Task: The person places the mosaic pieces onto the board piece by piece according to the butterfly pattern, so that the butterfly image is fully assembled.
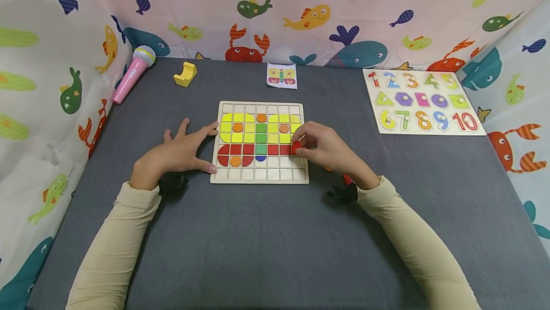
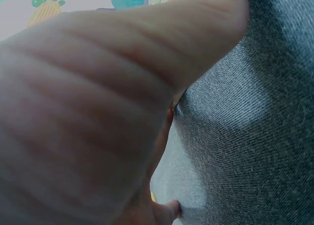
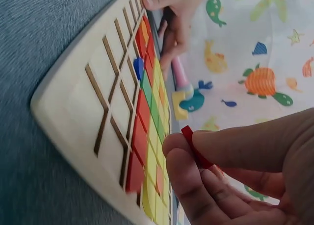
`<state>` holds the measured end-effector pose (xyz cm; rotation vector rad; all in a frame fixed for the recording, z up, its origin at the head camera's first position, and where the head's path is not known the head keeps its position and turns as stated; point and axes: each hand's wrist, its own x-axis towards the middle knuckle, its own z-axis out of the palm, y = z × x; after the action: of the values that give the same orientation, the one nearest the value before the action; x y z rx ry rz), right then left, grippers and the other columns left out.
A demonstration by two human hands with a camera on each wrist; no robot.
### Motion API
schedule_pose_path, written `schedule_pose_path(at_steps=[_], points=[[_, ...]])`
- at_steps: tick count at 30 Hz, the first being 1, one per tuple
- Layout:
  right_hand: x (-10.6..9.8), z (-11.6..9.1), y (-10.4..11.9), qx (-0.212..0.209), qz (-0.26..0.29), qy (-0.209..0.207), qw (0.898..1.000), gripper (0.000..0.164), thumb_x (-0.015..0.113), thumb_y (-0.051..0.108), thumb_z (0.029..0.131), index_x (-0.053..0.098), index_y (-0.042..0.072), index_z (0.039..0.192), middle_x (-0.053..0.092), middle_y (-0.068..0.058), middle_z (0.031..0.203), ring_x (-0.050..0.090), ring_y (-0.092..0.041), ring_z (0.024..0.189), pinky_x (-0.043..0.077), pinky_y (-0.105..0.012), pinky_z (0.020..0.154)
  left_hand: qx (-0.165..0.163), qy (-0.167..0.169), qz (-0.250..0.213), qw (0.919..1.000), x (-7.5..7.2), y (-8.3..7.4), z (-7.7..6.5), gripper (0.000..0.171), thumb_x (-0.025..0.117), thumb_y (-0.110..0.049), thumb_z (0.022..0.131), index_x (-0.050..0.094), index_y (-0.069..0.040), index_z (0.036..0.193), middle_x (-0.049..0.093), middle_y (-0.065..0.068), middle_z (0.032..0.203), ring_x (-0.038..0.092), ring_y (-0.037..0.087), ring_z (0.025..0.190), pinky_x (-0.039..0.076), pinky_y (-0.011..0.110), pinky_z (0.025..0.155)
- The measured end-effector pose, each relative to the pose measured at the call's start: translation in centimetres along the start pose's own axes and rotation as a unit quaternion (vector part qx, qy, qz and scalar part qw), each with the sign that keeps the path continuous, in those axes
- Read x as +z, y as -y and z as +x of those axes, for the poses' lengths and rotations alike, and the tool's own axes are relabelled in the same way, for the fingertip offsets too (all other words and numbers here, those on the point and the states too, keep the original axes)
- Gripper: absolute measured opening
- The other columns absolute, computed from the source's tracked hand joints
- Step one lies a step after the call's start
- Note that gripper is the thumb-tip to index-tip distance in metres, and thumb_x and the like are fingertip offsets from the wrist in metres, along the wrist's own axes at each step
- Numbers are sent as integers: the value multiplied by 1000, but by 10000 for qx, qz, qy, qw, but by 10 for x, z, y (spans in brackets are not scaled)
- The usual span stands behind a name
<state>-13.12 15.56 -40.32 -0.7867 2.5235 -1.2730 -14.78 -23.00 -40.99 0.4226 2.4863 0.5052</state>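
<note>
A wooden grid board (image 1: 259, 182) lies mid-table, with yellow tiles (image 1: 249, 138), red tiles (image 1: 236, 149), a green column (image 1: 261, 138), orange discs (image 1: 237, 128) and a blue half-round tile (image 1: 260, 158) in its cells. My right hand (image 1: 324, 146) pinches a small red tile (image 3: 197, 149) between thumb and fingers above the board's right side. In the right wrist view the tile is held on edge, apart from the grid. On the board's left edge rests my left hand (image 1: 178, 152), fingers spread, thumb at the lower-left side. The left wrist view shows mostly the palm.
A printed pattern card (image 1: 281, 84) lies behind the board. A yellow curved block (image 1: 185, 76) and pink toy microphone (image 1: 131, 80) are back left; a number-and-shape puzzle (image 1: 434, 133) is back right. A loose red piece (image 1: 347, 179) and orange piece (image 1: 328, 169) lie by my right wrist.
</note>
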Motion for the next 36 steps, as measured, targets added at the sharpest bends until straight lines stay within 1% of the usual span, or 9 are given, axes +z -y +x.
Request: schedule_pose_path(at_steps=[4, 7, 9, 14, 17, 22, 26, 32, 36], points=[[11, 9, 5, 190, -69, 174, 9996, 30, 80, -3, 93, 69, -2, 120, 71, -12, 118, 73, -23, 98, 59, -40, 85, -19, 10, -13, 10000, 0, 2, 1, 124, 91, -53, 83, 14, -20, 173, 19, 22, 175, -14, 59, 155, -9, 87, 109], [18, 15, 9, 200, -102, 338, 9992, 32, 80, -2, 92, 69, -3, 122, 72, -13, 119, 74, -23, 98, 59, -42, 89, -28, 20, -38, 10000, 0, 2, 1, 125, 91, -54, 82, 13, -21, 173, 19, 23, 175, -14, 59, 155, -10, 87, 108], [23, 18, 9, 84, -148, 381, 9991, 29, 80, -2, 92, 69, -2, 120, 72, -12, 117, 73, -22, 97, 59, -41, 87, -32, 29, -43, 10000, 0, 2, 1, 125, 91, -54, 82, 13, -21, 173, 19, 23, 175, -15, 59, 155, -10, 87, 108], [31, 21, 9, -382, -297, 388, 9981, 19, 77, -2, 94, 76, 1, 113, 74, -5, 103, 66, -19, 87, 56, -36, 78, 6, 39, -65, 10000, -1, 2, 1, 125, 91, -54, 82, 12, -21, 174, 18, 23, 175, -15, 58, 155, -10, 87, 109], [34, 22, 11, -568, -433, 402, 9966, 15, 76, -2, 94, 78, 1, 109, 74, -5, 97, 62, -18, 83, 54, -35, 77, 31, 9, -61, 10000, -2, 1, 1, 124, 91, -53, 82, 13, -21, 173, 18, 23, 175, -15, 58, 155, -10, 86, 109], [41, 24, 12, -677, -548, 393, 9954, 11, 75, -4, 95, 77, 2, 104, 72, -3, 91, 62, -16, 81, 54, -35, 76, 15, -21, -34, 10000, -2, 1, 0, 122, 92, -50, 84, 15, -20, 173, 18, 22, 175, -14, 58, 156, -9, 86, 110], [46, 25, 13, -690, -621, 370, 9950, 11, 74, -6, 95, 76, 2, 102, 71, -1, 89, 62, -16, 80, 55, -34, 76, -35, 37, -82, 10000, -2, 1, 0, 123, 91, -50, 83, 13, -21, 173, 19, 23, 175, -14, 58, 156, -10, 86, 110], [50, 25, 12, -951, -1012, 300, 9899, 10, 75, -7, 93, 75, 3, 96, 70, 0, 86, 60, -17, 80, 52, -34, 74, -70, 47, -88, 9999, -1, 3, 1, 125, 92, -52, 83, 12, -21, 174, 19, 23, 175, -15, 58, 155, -10, 86, 109], [52, 24, 12, -1017, -1282, 205, 9863, 10, 76, -4, 93, 74, 5, 92, 68, -1, 85, 59, -19, 81, 52, -35, 75, -74, 40, -66, 9999, -2, 2, 0, 124, 91, -52, 82, 12, -22, 173, 19, 23, 175, -15, 58, 155, -10, 86, 109]])
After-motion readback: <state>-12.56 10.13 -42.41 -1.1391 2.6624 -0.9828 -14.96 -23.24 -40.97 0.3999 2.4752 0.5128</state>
